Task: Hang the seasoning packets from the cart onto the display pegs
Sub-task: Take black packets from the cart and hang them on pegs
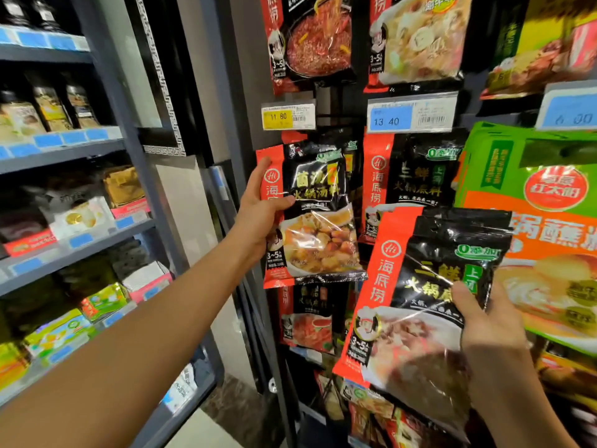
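Head view: left hand (261, 205) grips soup packet (319, 227) by its left edge up at the display, thumb across front, fingers hidden behind; right hand (494, 328) holds stacked packets (416, 286) lower right, thumb on front, peg hidden.

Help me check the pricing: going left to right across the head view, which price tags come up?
The yellow 11.80 price tag → blue 13.40 price tag → blue 6.00 price tag, blurred, at the right edge.
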Tool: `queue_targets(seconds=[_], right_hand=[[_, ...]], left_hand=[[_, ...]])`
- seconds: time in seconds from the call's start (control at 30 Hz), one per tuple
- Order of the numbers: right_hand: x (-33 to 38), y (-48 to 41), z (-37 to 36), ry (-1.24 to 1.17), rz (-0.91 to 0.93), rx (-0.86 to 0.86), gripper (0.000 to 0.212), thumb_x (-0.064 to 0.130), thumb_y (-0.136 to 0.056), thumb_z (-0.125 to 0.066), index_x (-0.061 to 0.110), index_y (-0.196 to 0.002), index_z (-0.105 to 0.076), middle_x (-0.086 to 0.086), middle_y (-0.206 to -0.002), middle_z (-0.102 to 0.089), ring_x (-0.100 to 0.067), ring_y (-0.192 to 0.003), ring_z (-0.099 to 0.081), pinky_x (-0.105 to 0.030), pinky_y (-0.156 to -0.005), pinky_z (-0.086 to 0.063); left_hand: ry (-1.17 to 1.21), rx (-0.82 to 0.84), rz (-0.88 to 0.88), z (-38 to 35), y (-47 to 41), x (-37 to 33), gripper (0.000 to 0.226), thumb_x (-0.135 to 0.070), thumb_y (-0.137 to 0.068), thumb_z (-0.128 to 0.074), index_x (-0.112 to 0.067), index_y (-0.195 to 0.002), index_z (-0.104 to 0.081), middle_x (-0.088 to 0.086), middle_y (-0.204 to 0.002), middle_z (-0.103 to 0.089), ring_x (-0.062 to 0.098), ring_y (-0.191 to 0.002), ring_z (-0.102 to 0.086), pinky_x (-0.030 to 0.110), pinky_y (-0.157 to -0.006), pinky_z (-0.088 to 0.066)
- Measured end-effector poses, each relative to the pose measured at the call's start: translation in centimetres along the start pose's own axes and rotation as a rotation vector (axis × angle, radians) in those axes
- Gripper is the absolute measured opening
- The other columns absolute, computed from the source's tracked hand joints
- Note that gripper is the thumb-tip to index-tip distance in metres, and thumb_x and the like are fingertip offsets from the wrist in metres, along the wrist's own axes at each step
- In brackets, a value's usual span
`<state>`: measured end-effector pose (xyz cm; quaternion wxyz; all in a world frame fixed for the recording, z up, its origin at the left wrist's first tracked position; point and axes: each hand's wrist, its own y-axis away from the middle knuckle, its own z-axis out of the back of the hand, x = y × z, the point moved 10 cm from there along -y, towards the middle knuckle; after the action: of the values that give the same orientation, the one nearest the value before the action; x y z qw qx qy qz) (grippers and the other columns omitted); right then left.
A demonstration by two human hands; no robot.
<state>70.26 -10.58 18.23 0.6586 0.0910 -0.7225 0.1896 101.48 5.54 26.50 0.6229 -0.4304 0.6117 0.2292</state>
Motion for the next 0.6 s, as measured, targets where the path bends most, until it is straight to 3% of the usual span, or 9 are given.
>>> queue_targets(seconds=[0.07,0.13,0.2,0.3,0.37,0.43,0.5,0.6], right_hand=[[0.1,0.2,0.2,-0.006,0.014,0.005,0.056,0.025,-0.107,-0.052,0.017,-0.159,-0.033,0.008,-0.153,-0.039,-0.001,-0.135,-0.035,-0.012,-0.102,-0.020],[-0.2,-0.2,0.2,-0.046,0.007,0.027,0.060,0.029,-0.107,-0.052,0.021,-0.162,-0.028,0.007,-0.162,-0.032,-0.002,-0.141,-0.028,-0.022,-0.109,-0.019],[-0.4,-0.9,0.3,-0.046,0.022,0.016,0.060,0.033,-0.106,-0.055,0.022,-0.161,-0.033,0.005,-0.162,-0.034,-0.012,-0.148,-0.031,-0.030,-0.117,-0.022],[-0.1,-1.2,0.2,-0.023,0.065,-0.001,0.069,0.051,-0.093,-0.061,0.023,-0.154,-0.043,0.000,-0.157,-0.046,-0.024,-0.146,-0.041,-0.052,-0.123,-0.028],[0.5,-1.5,0.0,-0.040,0.093,0.002,0.074,0.051,-0.090,-0.060,0.021,-0.156,-0.041,0.001,-0.159,-0.045,-0.022,-0.148,-0.039,-0.051,-0.124,-0.027],[0.9,-1.8,-0.4,-0.063,0.104,0.022,0.063,0.038,-0.102,-0.061,0.018,-0.157,-0.038,0.002,-0.160,-0.042,-0.019,-0.148,-0.037,-0.046,-0.125,-0.025],[0.8,-2.0,-0.4,-0.073,0.115,0.028,0.052,0.029,-0.106,-0.055,0.017,-0.155,-0.042,-0.001,-0.156,-0.047,-0.021,-0.146,-0.041,-0.047,-0.124,-0.028],[0.5,-2.3,-0.5,-0.079,0.126,0.008,0.060,0.041,-0.100,-0.059,0.019,-0.153,-0.043,-0.003,-0.155,-0.049,-0.023,-0.145,-0.043,-0.052,-0.123,-0.030]], left_hand=[[0.018,-0.009,-0.015,0.1,-0.9,0.0,0.080,0.007,-0.091,-0.063,-0.046,-0.148,-0.043,0.004,-0.117,-0.064,0.008,-0.056,-0.056,0.021,-0.044,-0.045],[0.059,0.006,-0.042,-0.2,-1.7,-0.1,0.081,0.007,-0.090,-0.065,-0.048,-0.146,-0.046,0.003,-0.126,-0.063,0.017,-0.078,-0.065,0.033,-0.065,-0.056],[0.073,0.009,-0.059,-0.3,-2.3,-0.1,0.080,0.008,-0.088,-0.066,-0.047,-0.144,-0.048,0.002,-0.133,-0.061,0.024,-0.098,-0.064,0.041,-0.082,-0.057],[0.091,0.015,-0.061,-0.4,-3.2,-0.4,0.080,0.008,-0.088,-0.066,-0.046,-0.143,-0.049,0.004,-0.135,-0.061,0.027,-0.102,-0.066,0.032,-0.074,-0.058],[0.096,0.008,-0.043,-0.3,-3.8,-0.4,0.080,0.008,-0.086,-0.067,-0.046,-0.143,-0.050,0.006,-0.134,-0.062,0.029,-0.101,-0.067,0.030,-0.072,-0.059],[0.094,0.002,-0.029,-0.3,-4.2,-0.5,0.081,0.009,-0.084,-0.066,-0.044,-0.143,-0.050,0.006,-0.132,-0.064,0.029,-0.101,-0.068,0.032,-0.075,-0.060],[0.110,0.010,-0.015,-0.5,-4.5,-0.6,0.084,0.012,-0.084,-0.065,-0.045,-0.144,-0.048,0.005,-0.129,-0.066,0.028,-0.109,-0.070,0.042,-0.087,-0.060],[0.109,0.013,0.001,-0.8,-4.8,-1.0,0.087,0.013,-0.084,-0.062,-0.045,-0.147,-0.045,0.005,-0.126,-0.069,0.028,-0.116,-0.068,0.050,-0.097,-0.057]])
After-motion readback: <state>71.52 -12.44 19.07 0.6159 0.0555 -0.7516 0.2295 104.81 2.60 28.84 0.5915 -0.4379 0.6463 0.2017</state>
